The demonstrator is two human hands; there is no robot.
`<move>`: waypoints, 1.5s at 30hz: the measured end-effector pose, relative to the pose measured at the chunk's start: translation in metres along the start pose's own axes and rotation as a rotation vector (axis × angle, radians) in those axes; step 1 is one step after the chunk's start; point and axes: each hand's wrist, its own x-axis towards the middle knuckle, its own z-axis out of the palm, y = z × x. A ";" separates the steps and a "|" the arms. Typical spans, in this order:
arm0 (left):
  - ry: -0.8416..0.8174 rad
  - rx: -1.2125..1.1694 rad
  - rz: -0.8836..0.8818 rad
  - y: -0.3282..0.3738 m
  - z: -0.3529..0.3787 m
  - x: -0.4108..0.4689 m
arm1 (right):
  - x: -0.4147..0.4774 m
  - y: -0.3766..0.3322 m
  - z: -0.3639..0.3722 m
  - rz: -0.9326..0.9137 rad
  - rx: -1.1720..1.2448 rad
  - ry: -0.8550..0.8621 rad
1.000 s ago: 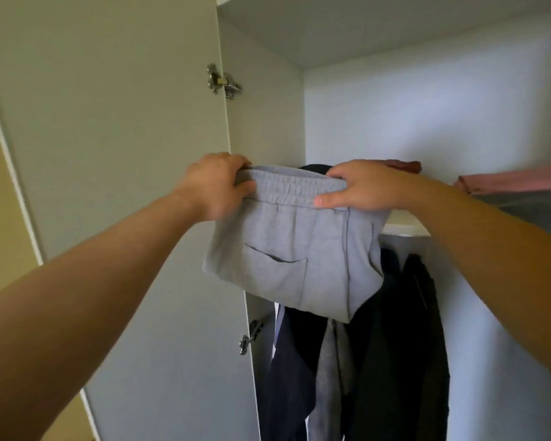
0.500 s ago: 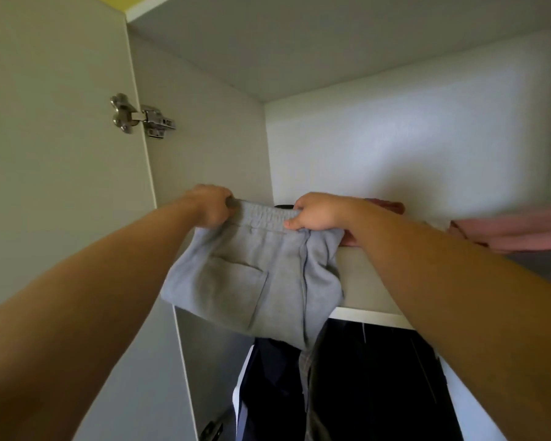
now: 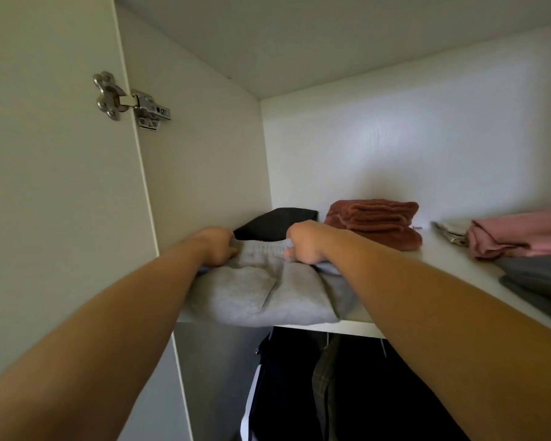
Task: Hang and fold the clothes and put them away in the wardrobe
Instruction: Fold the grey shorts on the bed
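— Head view, looking up into the wardrobe: what are the arms doing?

— Both are stretched out nearly straight, forearms bare, reaching up and forward to the upper shelf (image 3: pixel 442 259). The left hand (image 3: pixel 215 246) and right hand (image 3: pixel 306 243) sit close together, knuckles up, at either end of the elastic waistband of the folded grey sweatpants (image 3: pixel 261 297).

— And the fingers?

— Curled and bunched together on both hands, gripping the waistband. On each hand the thumb shows at the inner side, against the cloth. How far the fingertips tuck under, I can't tell; the backs of the hands hide them.

— Where do the sweatpants lie?

— Flat on the shelf at its front left corner, against the side wall. The waistband is towards the back, and the near fold hangs a little over the front edge.

— What's around them?

— A black folded garment (image 3: pixel 277 226) lies just behind the waistband. A rust-red towel (image 3: pixel 376 221) sits beside that to the right. Further right a pink garment (image 3: pixel 516 237) lies on a grey garment (image 3: pixel 541 278). Dark clothes (image 3: pixel 379 393) hang below the shelf. At the left, the open door (image 3: pixel 45 186) carries a metal hinge (image 3: pixel 131 101).
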 end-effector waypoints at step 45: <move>0.164 -0.111 0.103 -0.012 0.023 -0.083 | -0.082 -0.053 0.050 0.032 0.026 0.272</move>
